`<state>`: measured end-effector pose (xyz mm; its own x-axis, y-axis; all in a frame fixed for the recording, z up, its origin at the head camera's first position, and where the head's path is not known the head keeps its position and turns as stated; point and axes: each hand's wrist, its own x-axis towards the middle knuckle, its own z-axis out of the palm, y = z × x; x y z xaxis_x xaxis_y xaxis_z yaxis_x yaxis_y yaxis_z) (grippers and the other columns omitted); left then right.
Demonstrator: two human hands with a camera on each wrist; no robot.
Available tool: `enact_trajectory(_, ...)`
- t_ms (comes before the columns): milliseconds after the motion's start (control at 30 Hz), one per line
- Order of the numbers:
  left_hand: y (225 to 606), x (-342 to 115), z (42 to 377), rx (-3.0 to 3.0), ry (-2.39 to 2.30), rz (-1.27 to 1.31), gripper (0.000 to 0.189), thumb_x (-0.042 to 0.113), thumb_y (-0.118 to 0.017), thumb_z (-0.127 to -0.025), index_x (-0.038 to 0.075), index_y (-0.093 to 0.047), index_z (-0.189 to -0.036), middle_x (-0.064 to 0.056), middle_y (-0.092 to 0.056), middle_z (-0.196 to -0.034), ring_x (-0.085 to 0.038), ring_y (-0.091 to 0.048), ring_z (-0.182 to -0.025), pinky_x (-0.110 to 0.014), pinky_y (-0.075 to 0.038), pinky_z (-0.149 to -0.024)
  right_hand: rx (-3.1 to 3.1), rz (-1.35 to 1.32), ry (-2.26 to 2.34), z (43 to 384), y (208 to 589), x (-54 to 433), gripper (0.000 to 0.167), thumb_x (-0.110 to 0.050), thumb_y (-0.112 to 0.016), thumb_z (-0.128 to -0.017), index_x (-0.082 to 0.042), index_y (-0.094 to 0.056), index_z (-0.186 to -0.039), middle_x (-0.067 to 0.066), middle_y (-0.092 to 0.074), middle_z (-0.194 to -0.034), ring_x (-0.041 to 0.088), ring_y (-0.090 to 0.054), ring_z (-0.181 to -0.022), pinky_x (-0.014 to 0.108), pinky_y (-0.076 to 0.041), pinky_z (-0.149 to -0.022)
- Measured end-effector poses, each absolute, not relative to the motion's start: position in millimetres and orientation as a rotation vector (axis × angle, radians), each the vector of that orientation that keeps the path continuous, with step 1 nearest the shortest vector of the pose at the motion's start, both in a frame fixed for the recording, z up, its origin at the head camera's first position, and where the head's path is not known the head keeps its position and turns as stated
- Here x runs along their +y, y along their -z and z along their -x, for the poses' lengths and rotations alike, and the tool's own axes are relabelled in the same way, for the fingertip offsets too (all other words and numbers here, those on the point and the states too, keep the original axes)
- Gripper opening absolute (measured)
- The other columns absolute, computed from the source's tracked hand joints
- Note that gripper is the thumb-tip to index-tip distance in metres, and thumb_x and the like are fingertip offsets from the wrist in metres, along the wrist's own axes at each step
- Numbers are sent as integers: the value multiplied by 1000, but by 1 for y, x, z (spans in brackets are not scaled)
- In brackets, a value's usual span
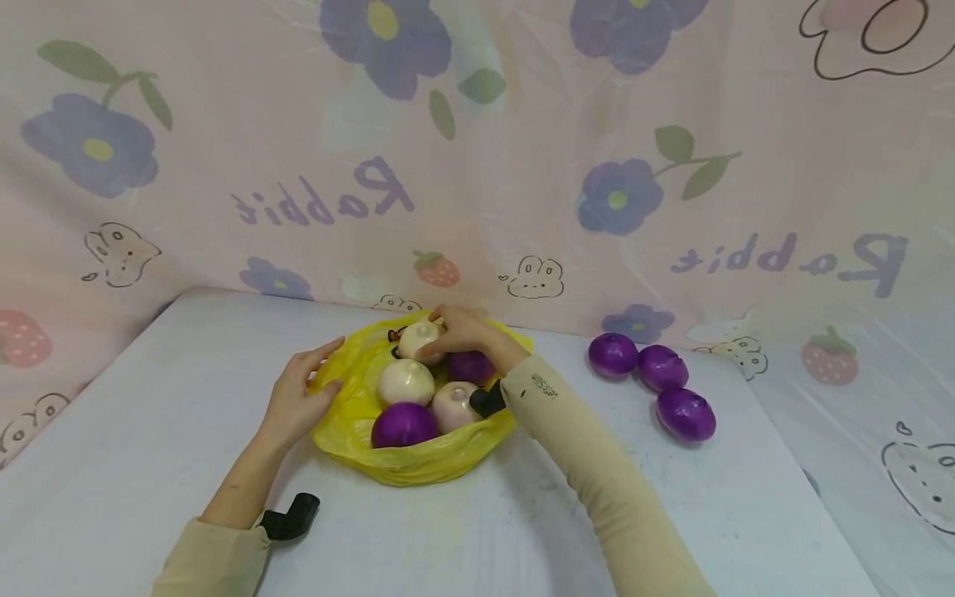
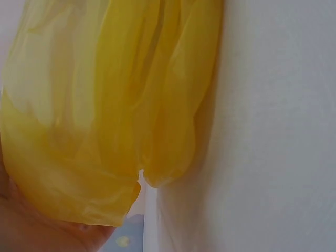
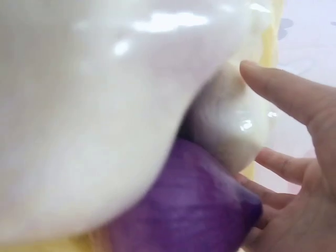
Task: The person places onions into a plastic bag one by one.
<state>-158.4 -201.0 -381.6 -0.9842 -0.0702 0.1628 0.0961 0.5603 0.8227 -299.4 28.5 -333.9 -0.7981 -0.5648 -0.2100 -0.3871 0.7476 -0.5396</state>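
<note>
A yellow plastic bag [image 1: 351, 452] stands with its mouth spread wide in the head view. Inside lie glossy white onions, one in the middle [image 1: 405, 382] and a pinkish-white onion [image 1: 452, 408] beside it. A purple onion [image 1: 404, 425] sits at the front of the bag, another [image 1: 470, 366] at the back right. My left hand [image 1: 297, 396] holds the bag's left rim between thumb and fingers. Reaching in from the right, my right hand [image 1: 466, 330] grips a white onion [image 1: 420, 340] at the back; its thumb and fingertips touch this onion [image 3: 226, 123] in the right wrist view.
Three purple onions [image 1: 685, 414] lie in a group on the white table [image 1: 582, 514] at the right. A printed curtain [image 1: 477, 166] hangs along the table's back edge. Black wrist attachments [image 1: 293, 516] jut from both sleeves.
</note>
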Motion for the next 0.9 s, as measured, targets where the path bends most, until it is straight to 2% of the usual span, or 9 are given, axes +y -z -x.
enact_trajectory(267,382,-202,158,-2629,1350,18,57,5,-55,-89,6,-42,-144,-28,-42,-135,-43,-42,-120,-58,-34,-102,2577,749,795,290,329,45,66,-37,-70,-84,-5,-46,-137,17,-55,-134,29,-51,-124,40,-43,-104)
enact_trajectory(600,381,-203,159,-2612,1348,38,57,4,-56,-88,6,-42,-144,-29,-43,-133,-43,-43,-118,-58,-36,-100,2543,724,1067,282,325,77,64,-34,-70,-84,-6,-48,-138,19,-55,-134,30,-53,-123,42,-42,-106)
enact_trajectory(900,382,-203,159,-2615,1345,43,57,5,-56,-89,6,-42,-144,-29,-42,-134,-44,-43,-118,-58,-37,-99,2479,770,1253,273,327,97,56,-24,-69,-87,-3,-50,-135,23,-53,-134,35,-54,-121,42,-44,-104)
